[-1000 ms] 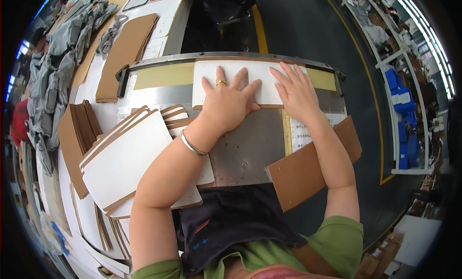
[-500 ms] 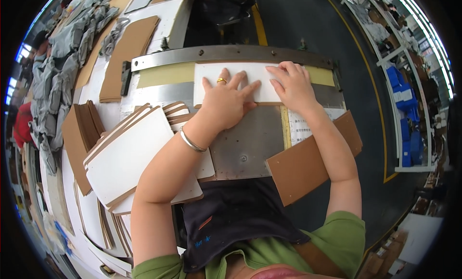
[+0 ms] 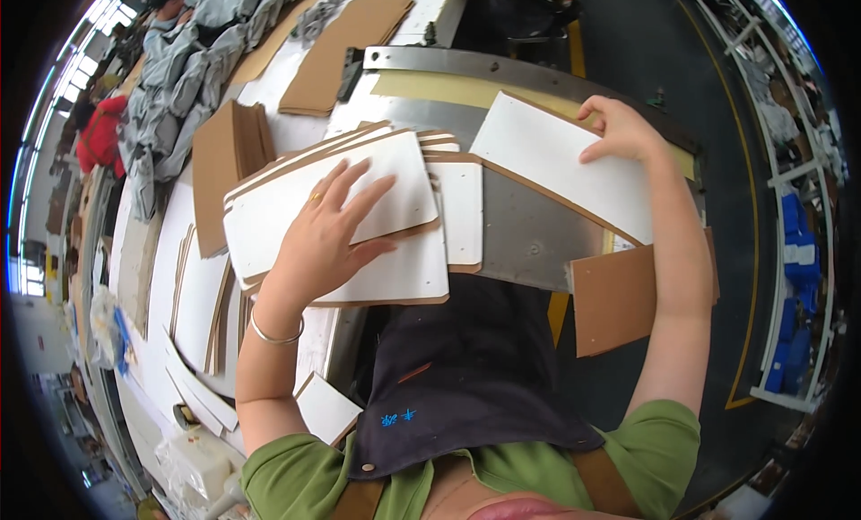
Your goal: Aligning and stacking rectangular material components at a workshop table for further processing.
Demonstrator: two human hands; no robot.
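Note:
My left hand [image 3: 327,228] lies over a white board with brown edges [image 3: 269,210], the top one of a fanned stack on the left. Its fingers are spread and it grips nothing. On the metal plate [image 3: 516,246] to the right, a long white board [image 3: 556,166] lies askew. My right hand [image 3: 628,134] holds this board at its far edge, thumb on the white face and fingers curled at the rim; the fingertips are partly hidden. Brown boards [image 3: 619,300] lie under my right forearm at the plate's near right corner.
A metal bar [image 3: 520,71] runs along the plate's far side, above a yellow strip [image 3: 430,87]. Brown board stacks [image 3: 220,174] and a flat brown pile [image 3: 345,53] occupy the left table. Grey cloth [image 3: 188,80] is heaped beyond. Shelving with blue bins [image 3: 798,269] stands right.
My left hand has left the long white board and moved left onto the stack. The long board has turned askew with my right hand at its edge. The whole view has shifted.

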